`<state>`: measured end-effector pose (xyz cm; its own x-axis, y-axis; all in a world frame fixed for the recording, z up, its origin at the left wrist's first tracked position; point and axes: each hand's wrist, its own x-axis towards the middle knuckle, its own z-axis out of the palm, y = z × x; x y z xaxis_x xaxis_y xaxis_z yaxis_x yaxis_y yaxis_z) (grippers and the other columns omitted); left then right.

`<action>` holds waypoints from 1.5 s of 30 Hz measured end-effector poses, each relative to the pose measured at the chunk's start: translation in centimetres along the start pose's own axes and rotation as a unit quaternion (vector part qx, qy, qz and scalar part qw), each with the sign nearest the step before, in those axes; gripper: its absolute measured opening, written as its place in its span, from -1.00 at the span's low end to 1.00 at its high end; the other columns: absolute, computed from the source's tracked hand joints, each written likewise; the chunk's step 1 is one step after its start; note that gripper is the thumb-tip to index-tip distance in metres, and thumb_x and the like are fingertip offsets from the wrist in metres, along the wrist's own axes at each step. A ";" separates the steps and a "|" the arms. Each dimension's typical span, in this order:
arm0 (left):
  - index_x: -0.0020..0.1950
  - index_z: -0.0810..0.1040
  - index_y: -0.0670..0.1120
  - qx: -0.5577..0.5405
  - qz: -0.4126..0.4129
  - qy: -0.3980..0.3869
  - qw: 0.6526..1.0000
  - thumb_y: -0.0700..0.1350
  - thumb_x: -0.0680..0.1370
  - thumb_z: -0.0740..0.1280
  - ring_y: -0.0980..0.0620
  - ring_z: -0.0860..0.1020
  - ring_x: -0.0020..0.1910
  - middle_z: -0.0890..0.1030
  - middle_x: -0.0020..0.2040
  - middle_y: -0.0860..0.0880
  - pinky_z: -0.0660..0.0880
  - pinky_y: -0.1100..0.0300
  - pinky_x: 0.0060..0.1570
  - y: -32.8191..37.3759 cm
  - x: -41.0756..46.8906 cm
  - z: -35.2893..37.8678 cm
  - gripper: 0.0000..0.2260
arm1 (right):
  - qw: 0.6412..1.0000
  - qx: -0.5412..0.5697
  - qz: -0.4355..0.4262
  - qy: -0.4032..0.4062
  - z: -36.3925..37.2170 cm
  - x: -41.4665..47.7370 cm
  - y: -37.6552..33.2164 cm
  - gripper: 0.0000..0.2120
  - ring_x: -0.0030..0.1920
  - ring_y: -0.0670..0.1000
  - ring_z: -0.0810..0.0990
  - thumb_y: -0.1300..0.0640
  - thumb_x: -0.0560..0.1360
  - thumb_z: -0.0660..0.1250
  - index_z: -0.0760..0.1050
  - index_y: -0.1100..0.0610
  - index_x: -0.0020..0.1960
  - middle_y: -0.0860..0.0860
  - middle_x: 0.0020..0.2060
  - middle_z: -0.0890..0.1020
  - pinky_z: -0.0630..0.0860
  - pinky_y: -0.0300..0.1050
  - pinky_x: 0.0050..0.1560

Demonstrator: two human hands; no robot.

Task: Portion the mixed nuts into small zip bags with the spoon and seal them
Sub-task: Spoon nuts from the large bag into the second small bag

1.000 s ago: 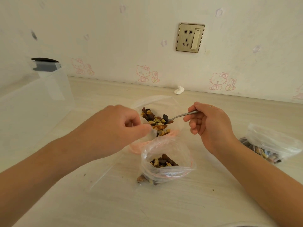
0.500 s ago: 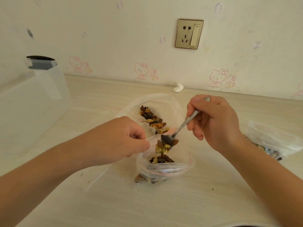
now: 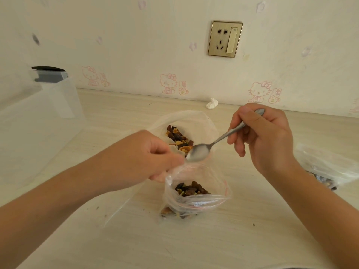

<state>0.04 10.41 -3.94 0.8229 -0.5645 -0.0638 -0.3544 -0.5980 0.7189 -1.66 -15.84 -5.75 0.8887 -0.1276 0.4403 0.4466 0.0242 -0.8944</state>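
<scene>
My left hand (image 3: 139, 158) pinches the rim of a small clear zip bag (image 3: 196, 195) with a red seal strip and holds its mouth open. Mixed nuts and raisins (image 3: 191, 189) lie in the bottom of this bag. My right hand (image 3: 264, 136) grips the handle of a metal spoon (image 3: 200, 152); its bowl is empty and hangs just above the small bag's mouth. Behind the spoon lies a larger clear bag (image 3: 186, 121) holding the supply of mixed nuts (image 3: 178, 139).
A filled clear bag (image 3: 328, 167) lies at the right, by my right forearm. A translucent plastic box (image 3: 38, 121) stands at the left. A crumpled white scrap (image 3: 212, 103) lies by the wall. Crumbs dot the pale wooden tabletop (image 3: 194, 239).
The spoon came from the large bag with a load of nuts, tipped it into the small bag, and is now empty and raised just above the bag's mouth.
</scene>
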 end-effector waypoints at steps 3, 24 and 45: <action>-0.22 0.69 0.02 -0.053 0.017 0.129 0.990 0.21 0.58 0.38 0.13 0.41 -0.53 0.55 -0.47 0.04 0.41 0.28 -0.41 -0.9 0.8 -1.1 -0.67 | 0.998 -0.016 0.023 0.052 0.0 0.3 0.7 -0.64 -0.54 0.09 0.49 0.10 0.66 0.25 0.63 0.06 -0.27 0.18 -0.41 0.64 0.42 -0.17 -0.52; 0.10 0.72 -0.14 -0.249 -0.157 0.046 0.955 -0.07 0.49 0.56 -0.16 0.75 0.00 0.77 0.00 -0.15 0.65 -0.04 0.09 -4.4 5.0 0.3 -0.76 | 0.984 -0.161 0.063 0.035 1.6 -0.3 2.7 -0.69 -0.44 0.10 0.63 0.16 0.70 0.23 0.61 0.17 -0.16 0.13 -0.37 0.69 0.59 -0.09 -0.42; 0.04 0.70 -0.19 -0.429 -0.110 0.024 0.896 -0.22 0.58 0.36 -0.05 0.69 -0.12 0.71 -0.04 -0.17 0.63 0.09 -0.08 -5.0 5.3 1.0 -0.87 | 0.982 -0.098 0.152 0.055 1.4 0.0 3.3 -0.72 -0.38 0.09 0.67 0.16 0.70 0.24 0.61 0.25 -0.10 0.20 -0.31 0.71 0.64 -0.10 -0.37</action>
<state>5.75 9.85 -8.58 0.8569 -0.4487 -0.2538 0.2733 -0.0222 0.9617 -0.01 -14.34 -8.60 0.9567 -0.2503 0.1483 0.1237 -0.1114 -0.9861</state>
